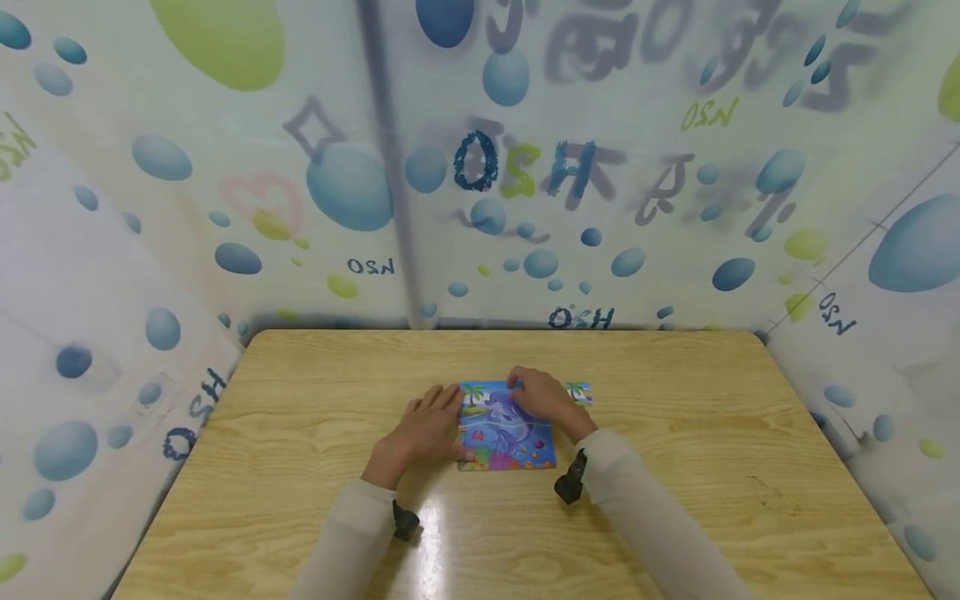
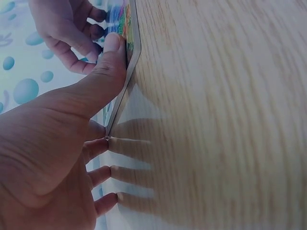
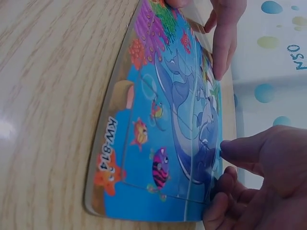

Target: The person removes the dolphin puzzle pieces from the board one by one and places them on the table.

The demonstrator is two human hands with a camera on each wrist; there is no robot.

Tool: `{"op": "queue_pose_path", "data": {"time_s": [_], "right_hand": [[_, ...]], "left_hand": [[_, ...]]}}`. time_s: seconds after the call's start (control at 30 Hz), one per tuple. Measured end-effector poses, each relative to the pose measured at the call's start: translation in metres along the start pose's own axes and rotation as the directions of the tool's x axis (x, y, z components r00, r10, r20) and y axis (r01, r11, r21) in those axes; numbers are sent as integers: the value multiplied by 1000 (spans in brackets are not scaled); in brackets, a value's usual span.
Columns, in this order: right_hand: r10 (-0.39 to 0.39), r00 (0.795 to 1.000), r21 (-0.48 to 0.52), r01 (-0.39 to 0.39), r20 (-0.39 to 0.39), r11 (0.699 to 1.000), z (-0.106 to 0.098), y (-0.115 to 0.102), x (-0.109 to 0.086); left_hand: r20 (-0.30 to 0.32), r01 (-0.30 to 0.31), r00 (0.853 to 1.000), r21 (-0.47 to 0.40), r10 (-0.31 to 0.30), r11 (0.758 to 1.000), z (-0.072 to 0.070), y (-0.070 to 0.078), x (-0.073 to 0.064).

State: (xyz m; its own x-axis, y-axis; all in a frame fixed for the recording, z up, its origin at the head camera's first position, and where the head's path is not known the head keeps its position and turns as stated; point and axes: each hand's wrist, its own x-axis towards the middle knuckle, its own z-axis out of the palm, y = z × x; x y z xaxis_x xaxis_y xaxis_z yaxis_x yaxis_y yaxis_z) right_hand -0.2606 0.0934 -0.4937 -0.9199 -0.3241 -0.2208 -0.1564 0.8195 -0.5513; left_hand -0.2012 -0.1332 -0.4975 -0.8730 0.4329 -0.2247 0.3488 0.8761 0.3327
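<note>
A dolphin jigsaw puzzle (image 1: 498, 433), a thin board with a sea picture, lies flat on the wooden table. At its left side is my left hand (image 1: 423, 429): the thumb (image 2: 113, 45) rests on the near left corner, and the other fingers stretch along the left edge with their tips on the table. My right hand (image 3: 268, 177) is over the far right part, fingers curled, thumb and fingertips gripping at the far edge. Whether a separate piece is between them is hidden. The printed mark KW-814 shows on the puzzle (image 3: 180, 129) in the right wrist view.
A small loose piece with a palm tree (image 1: 578, 392) lies on the table just right of my right hand. The wooden table (image 1: 712, 467) meets a bubble-patterned wall covering (image 1: 637, 208) at the back, with more of it on both sides.
</note>
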Motion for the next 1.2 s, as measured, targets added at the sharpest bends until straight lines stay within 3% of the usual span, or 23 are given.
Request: {"op": "queue_pose_path", "data": {"time_s": [0.43, 0.7, 0.97, 1.2], "right_hand": [[-2, 1000, -3, 2, -4, 1000, 1, 1, -3], [-68, 997, 66, 70, -38, 995, -3, 2, -5], [-35, 998, 136, 41, -48, 990, -3, 7, -4], [-39, 998, 129, 45, -52, 991, -4, 8, -3]], "left_hand": [[10, -2, 1000, 22, 2, 1000, 0, 1, 1], [1, 4, 1000, 22, -4, 1000, 0, 0, 2], [4, 4, 1000, 17, -4, 1000, -1, 0, 1], [2, 5, 1000, 3, -5, 1000, -3, 2, 0]]}}
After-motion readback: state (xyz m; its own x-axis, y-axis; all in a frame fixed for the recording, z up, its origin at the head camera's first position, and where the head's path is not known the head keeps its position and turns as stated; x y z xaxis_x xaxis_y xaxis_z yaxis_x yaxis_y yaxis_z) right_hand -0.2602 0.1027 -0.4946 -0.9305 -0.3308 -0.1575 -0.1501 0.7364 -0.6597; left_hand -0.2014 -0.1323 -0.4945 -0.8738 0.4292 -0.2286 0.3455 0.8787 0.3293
